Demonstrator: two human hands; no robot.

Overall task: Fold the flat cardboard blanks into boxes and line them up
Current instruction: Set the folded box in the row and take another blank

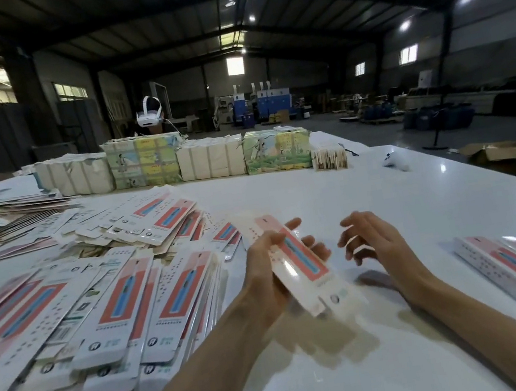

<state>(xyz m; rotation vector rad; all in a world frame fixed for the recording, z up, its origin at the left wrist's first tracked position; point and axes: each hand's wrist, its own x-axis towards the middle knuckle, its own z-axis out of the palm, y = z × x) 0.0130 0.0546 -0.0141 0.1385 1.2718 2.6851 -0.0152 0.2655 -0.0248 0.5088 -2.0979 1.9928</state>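
Cardboard blank (298, 266) in left hand (268, 261)

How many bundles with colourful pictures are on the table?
2: the left picture bundle in the far row and the right picture bundle, with a plain white bundle between them. More may hide behind.

No wording can be read. The print on the cardboard blanks (122, 304) at nine o'clock is too blurred.
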